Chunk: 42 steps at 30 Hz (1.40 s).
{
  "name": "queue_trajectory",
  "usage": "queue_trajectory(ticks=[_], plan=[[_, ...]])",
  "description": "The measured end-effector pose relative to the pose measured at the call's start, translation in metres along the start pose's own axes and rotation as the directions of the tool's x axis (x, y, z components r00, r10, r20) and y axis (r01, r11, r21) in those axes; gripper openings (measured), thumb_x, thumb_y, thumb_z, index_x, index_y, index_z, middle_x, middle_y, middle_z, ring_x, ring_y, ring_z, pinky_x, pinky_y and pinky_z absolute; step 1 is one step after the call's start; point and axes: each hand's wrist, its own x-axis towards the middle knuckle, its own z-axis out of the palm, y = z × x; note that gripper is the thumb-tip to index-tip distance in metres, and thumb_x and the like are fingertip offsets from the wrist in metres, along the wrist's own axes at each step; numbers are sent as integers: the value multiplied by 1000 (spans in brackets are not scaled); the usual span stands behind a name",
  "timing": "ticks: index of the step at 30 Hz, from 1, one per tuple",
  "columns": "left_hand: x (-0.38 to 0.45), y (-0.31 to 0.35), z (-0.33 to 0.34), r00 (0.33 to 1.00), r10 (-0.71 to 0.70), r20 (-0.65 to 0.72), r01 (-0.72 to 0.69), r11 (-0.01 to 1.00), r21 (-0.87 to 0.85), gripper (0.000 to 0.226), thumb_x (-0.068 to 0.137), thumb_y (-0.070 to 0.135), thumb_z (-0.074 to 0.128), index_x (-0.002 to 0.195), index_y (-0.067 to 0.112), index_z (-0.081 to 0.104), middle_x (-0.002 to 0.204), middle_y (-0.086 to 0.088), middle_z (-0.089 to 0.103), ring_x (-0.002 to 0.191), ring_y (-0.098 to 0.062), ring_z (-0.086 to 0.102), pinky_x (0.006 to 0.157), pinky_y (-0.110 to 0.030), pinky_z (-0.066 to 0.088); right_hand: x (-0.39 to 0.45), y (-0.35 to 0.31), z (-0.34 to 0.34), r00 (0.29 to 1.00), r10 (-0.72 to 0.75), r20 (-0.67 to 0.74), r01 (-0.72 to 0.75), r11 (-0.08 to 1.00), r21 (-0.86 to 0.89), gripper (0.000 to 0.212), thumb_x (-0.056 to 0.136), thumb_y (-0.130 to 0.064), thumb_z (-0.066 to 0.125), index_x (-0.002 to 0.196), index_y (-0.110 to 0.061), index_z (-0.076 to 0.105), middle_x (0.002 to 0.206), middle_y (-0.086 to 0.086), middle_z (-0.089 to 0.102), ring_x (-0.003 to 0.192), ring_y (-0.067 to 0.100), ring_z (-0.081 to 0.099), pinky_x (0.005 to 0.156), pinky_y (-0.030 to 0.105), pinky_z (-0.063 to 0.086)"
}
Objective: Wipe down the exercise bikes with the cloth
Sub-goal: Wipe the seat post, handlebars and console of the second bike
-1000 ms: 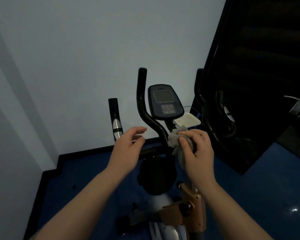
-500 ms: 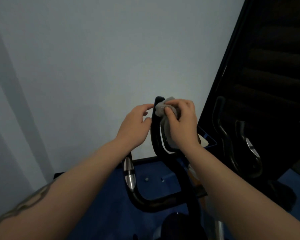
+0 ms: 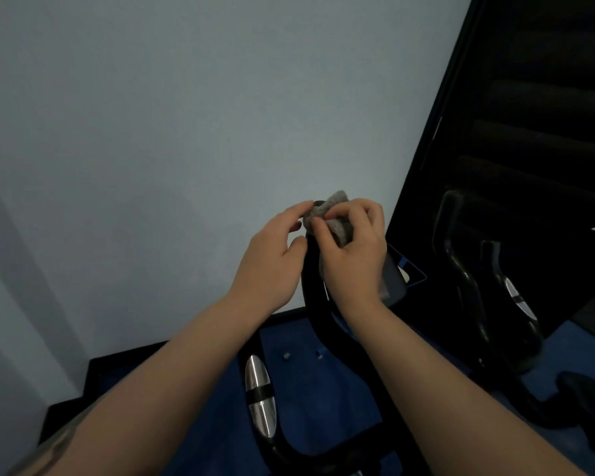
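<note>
**Cloth pinched at the tip of the handlebar**

The right hand [image 3: 352, 255] pinches the grey cloth [image 3: 330, 218] between thumb and curled fingers, bunching it over the top end of the black handlebar [image 3: 315, 304]. The left hand [image 3: 272, 259] sits just left of that tip, fingers loosely extended, fingertips touching the cloth's edge; it grips nothing that I can make out. It probably helps wrap the cloth around the bar so a downward stroke covers every side. Right of the handlebar, partly hidden behind the right hand, is the bike's console [image 3: 394, 283]. Below and left of it stands the silver-banded grip [image 3: 260, 396]. No containers are in view. Further right, a second bike [image 3: 495, 304] waits in the dark.
</note>
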Motion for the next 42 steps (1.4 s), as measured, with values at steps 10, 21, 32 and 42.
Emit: queue_trajectory(ticks=[10,21,32,42], plan=[[-17,-10,5,990,-23,143,33,997,-63,59,95,6,41,147,30,29,150,12,37,136,0,34,115,-33,30,-18,19,-13,993,-10,115,11,1000,-12,14,82,-6,70,95,-9,65,105,6,55,96,-11,48,84,3,36],[-54,-25,38,984,-93,152,107,991,-83,59,100,16,37,150,27,8,160,10,6,144,4,6,113,-7,5,-32,36,-41,874,29,485,-7,999,-49,10,80,-11,74,86,-10,67,101,-3,56,91,-9,52,81,0,35],[-80,-26,53,981,-109,160,108,994,12,49,101,26,33,148,24,20,158,14,-6,134,17,2,104,4,7,-33,37,-83,601,-10,799,57,998,-30,11,82,-19,73,85,-16,63,100,-6,56,92,4,56,84,19,45],[-102,-14,49,968,-155,199,138,986,96,49,101,25,36,148,24,23,159,14,2,144,2,5,120,-30,14,-39,38,-111,502,-71,862,178,984,-22,10,81,-18,74,86,-20,65,102,-10,57,96,10,58,87,38,49]])
